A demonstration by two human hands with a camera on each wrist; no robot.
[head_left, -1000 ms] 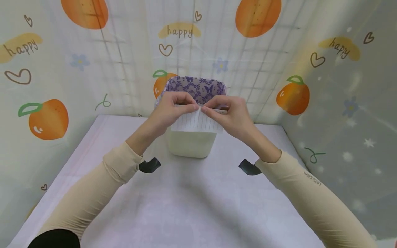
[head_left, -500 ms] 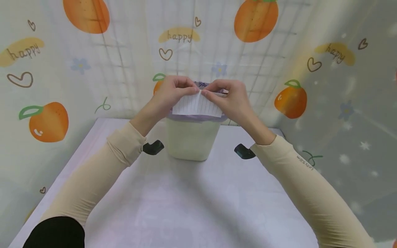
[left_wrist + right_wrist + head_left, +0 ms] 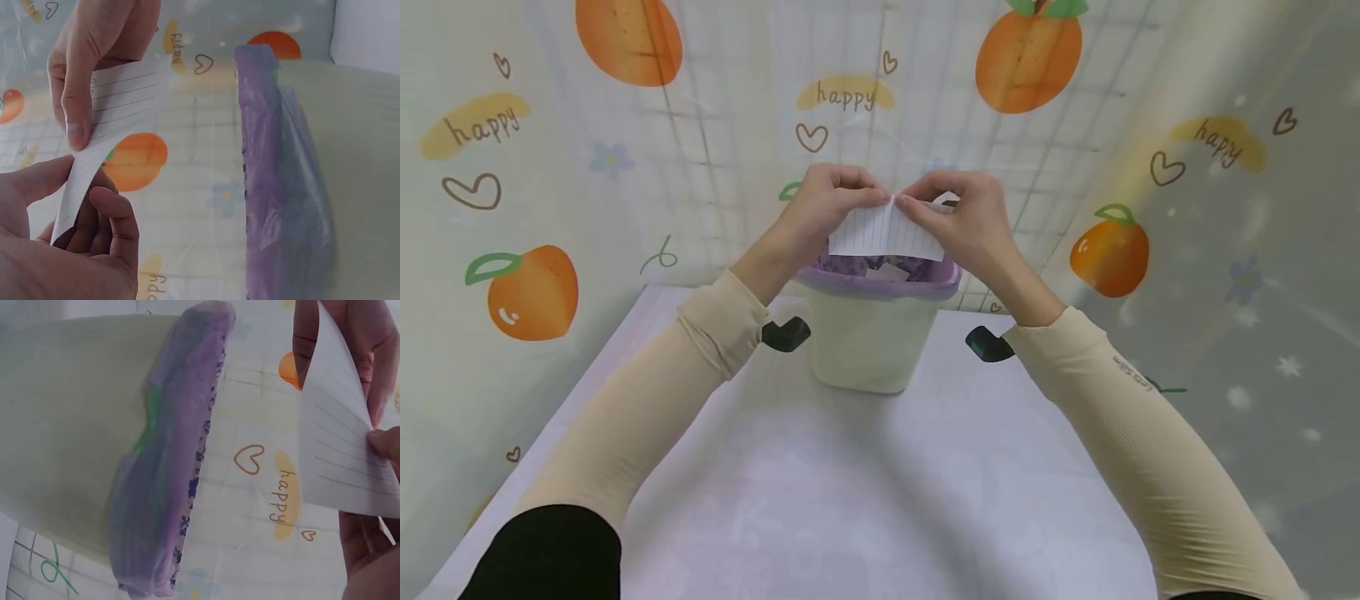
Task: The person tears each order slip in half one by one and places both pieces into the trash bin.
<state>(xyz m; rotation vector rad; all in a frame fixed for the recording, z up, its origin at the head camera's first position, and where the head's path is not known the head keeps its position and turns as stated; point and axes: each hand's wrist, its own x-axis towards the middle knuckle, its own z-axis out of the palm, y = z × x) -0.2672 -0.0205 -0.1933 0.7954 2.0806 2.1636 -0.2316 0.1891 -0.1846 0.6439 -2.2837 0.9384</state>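
Note:
A small lined sheet of paper [image 3: 887, 233] hangs above a pale green bin [image 3: 872, 346], bent at the middle of its top edge. My left hand [image 3: 829, 204] pinches it there between thumb and forefinger. Right beside it my right hand [image 3: 968, 212] pinches the same edge, fingertips almost meeting. In the left wrist view the paper [image 3: 119, 112] curves between both hands. Over the bin's rim is folded a purple plastic bag [image 3: 181, 444]. A white scrap of paper [image 3: 887, 272] shows inside the bin against a purple patterned lining.
The bin stands toward the back of a white-covered table [image 3: 820, 483]. Close behind it hangs a curtain [image 3: 737, 167] printed with oranges, over a wire grid. Dark curved pieces [image 3: 786, 334] jut inward from both wrists.
Both hands have lifted the paper from in front of the bin to above its rim. The purple front rim and the scrap inside now show beneath it. Their pinch stays the same.

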